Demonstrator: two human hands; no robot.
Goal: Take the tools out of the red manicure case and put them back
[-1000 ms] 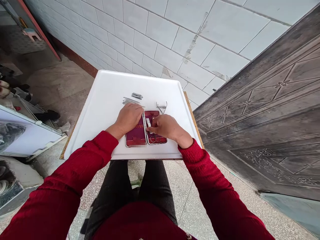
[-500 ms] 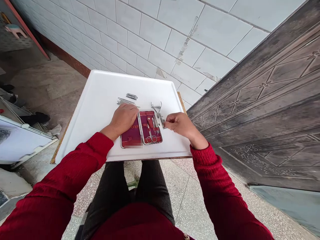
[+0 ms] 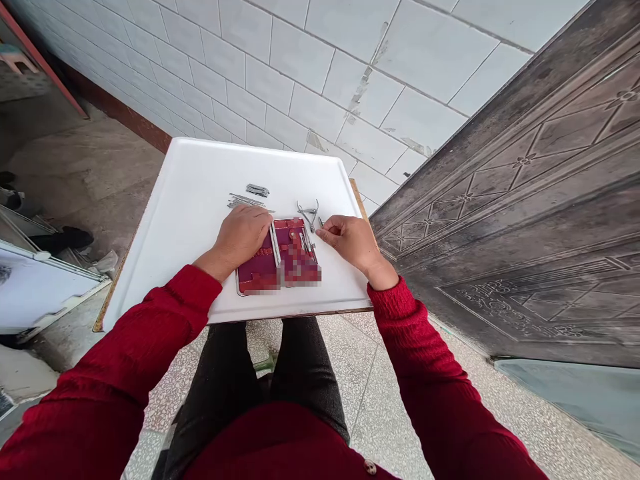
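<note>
A red manicure case [image 3: 257,270] lies spread open on the white board, its two halves joined by a silver-framed middle. My left hand [image 3: 243,233] is closed over the upper edge of the left half, whose loops look bare. In the right half sit slim metal tools [image 3: 306,243]; its lower part is blurred out. Just right of the case, my right hand [image 3: 350,240] pinches thumb and fingers together. A small metal tip shows by its fingertips, but what it belongs to is hidden. Cuticle nippers [image 3: 309,213] with spread handles lie above the case, near the right fingers.
Beyond my left hand lie a row of thin metal tools [image 3: 245,200] and a small stack of metal pieces [image 3: 257,190]. The white board [image 3: 185,200] has a raised rim. A tiled wall [image 3: 280,60] stands behind it, a dark patterned door [image 3: 500,200] to the right.
My right hand has shifted slightly up and left, closer to the nippers. My left hand stays on the case. The whole view has shifted slightly.
</note>
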